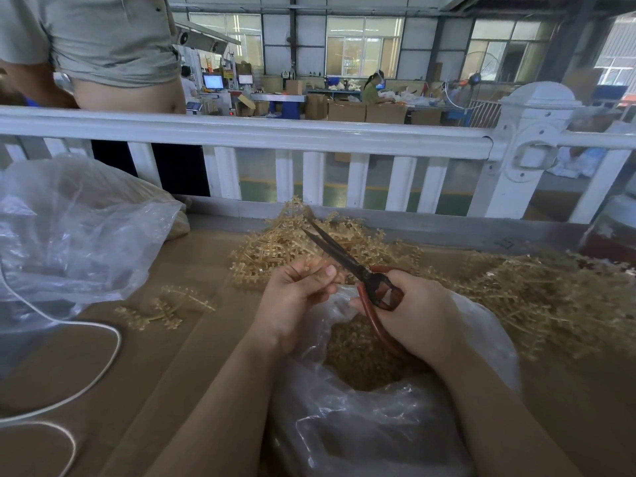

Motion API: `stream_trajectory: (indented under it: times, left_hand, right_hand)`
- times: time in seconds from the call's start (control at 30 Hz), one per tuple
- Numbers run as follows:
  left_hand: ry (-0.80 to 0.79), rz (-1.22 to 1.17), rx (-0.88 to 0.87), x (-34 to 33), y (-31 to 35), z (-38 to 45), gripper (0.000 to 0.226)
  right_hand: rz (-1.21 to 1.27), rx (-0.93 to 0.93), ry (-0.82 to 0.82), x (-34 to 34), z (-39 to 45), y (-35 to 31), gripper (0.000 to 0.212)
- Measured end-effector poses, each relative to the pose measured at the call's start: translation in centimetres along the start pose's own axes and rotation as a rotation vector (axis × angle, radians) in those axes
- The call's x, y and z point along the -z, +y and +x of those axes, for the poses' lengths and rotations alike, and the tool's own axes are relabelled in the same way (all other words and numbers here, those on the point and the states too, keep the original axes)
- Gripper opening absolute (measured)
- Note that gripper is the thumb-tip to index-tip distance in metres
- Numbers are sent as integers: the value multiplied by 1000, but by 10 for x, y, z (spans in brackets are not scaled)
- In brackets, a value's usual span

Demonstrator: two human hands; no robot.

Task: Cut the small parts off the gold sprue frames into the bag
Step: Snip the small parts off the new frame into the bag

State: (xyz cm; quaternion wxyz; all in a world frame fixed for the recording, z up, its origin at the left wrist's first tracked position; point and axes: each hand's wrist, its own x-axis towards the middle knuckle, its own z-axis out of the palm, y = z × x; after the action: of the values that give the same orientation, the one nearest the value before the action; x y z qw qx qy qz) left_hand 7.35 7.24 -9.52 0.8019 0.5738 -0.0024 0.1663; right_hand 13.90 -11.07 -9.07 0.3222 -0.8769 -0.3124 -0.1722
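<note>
Both hands work just above the open bag (395,418), each with a firm grip. Curled round the red handles, the right hand (418,316) holds the scissors (347,261), whose dark blades stand slightly parted and point up and away to the left, over the heap behind. The left hand (296,294) pinches a small gold sprue piece (311,265) between thumb and fingers, right beside the blades near their pivot; blur hides whether the blades touch it. Below the hands, the clear bag gapes, and a mass of cut gold parts (358,356) lies inside it. Behind and to the right, a large heap of gold frames (516,290) spreads across the brown desk (165,356), reaching the desk's far edge. A few loose frames (165,308) lie apart on the desk to the left. Farther left sits a big crumpled clear bag (69,228), and a white cord (86,342) loops across the desk near it. A white railing (275,132) runs along the far side, with a person in a grey shirt (103,39) standing beyond it at the left.
</note>
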Motion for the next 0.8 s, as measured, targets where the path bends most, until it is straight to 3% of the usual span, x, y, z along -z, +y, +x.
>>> stream_trajectory:
  times: [0.27, 0.33, 0.53, 0.7, 0.8]
  left_hand:
    - [-54, 3, 16, -2, -9, 3, 14]
    - [-67, -19, 31, -4, -9, 2, 8]
    - [10, -46, 71, -5, 1, 2, 41]
    - [-11, -61, 59, -7, 1, -1, 6]
    - [18, -88, 64, -11, 0, -2, 19]
  right_hand:
    - [429, -140, -80, -2, 9, -15, 19]
    - [457, -162, -87, -2, 9, -17, 16]
    - [561, -228, -104, 4, 9, -15, 14]
    - [498, -198, -135, 6, 8, -14, 17]
    - [433, -172, -153, 5, 7, -13, 15]
